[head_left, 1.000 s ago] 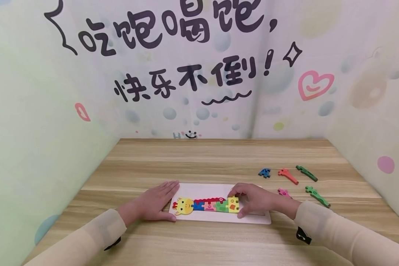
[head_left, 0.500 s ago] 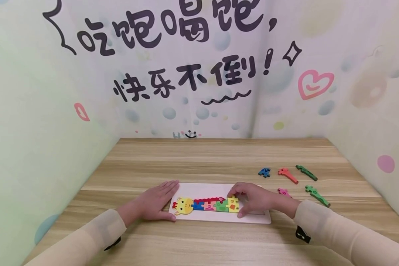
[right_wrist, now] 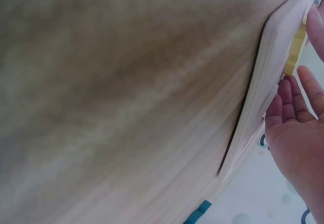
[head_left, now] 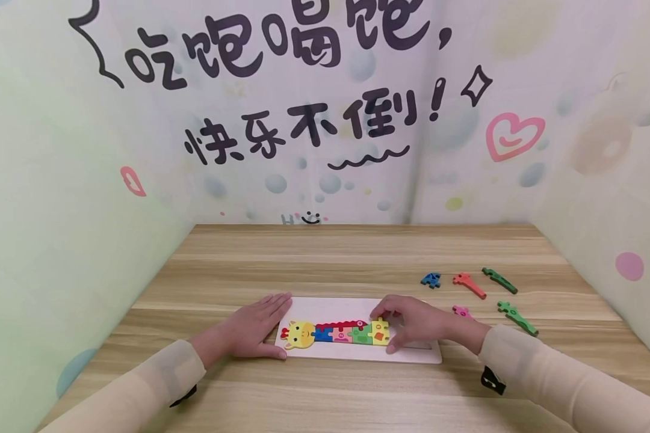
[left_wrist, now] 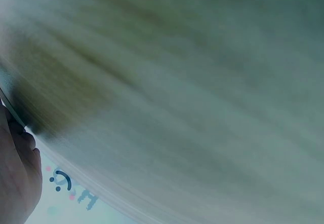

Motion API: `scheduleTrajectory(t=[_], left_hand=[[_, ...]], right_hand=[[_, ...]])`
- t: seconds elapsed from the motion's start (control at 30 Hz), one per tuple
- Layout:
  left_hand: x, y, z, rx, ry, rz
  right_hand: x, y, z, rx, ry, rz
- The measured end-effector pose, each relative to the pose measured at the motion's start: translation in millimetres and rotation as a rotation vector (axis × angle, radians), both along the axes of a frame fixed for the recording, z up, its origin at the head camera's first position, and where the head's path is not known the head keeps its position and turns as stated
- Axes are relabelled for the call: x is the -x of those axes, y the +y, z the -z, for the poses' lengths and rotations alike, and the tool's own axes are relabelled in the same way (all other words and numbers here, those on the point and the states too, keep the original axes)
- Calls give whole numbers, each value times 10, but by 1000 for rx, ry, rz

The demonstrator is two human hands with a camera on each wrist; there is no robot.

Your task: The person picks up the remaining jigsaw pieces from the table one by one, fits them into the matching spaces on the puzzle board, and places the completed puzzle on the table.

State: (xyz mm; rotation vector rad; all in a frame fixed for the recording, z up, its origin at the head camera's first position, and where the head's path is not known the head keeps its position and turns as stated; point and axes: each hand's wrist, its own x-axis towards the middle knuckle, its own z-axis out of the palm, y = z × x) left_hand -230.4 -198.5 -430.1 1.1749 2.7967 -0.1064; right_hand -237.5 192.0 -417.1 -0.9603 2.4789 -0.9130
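Note:
A white puzzle board lies on the table with a giraffe made of coloured pieces. The yellow giraffe head sits at its left end, followed by blue, pink and green neck pieces under a red mane. My left hand rests on the board's left end, fingers straight and thumb spread along the near corner. My right hand pinches the yellow puzzle piece at the end of the neck between thumb and fingers. In the right wrist view, this yellow piece stands above the board's surface.
Right of the board lie loose pieces: a blue one, an orange leg-shaped one, a dark green one, a light green one and a pink one partly behind the right wrist. Printed cloth walls surround the wooden table.

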Motion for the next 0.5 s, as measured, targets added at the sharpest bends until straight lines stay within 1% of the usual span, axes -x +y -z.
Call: scheduleTrajectory(t=[0.37, 0.5], left_hand=[[-1, -4, -7, 1, -5, -1], [5, -7, 0, 10, 1, 0]], right_hand=[[18, 24, -46, 35, 10, 31], [29, 42, -79, 39, 16, 56]])
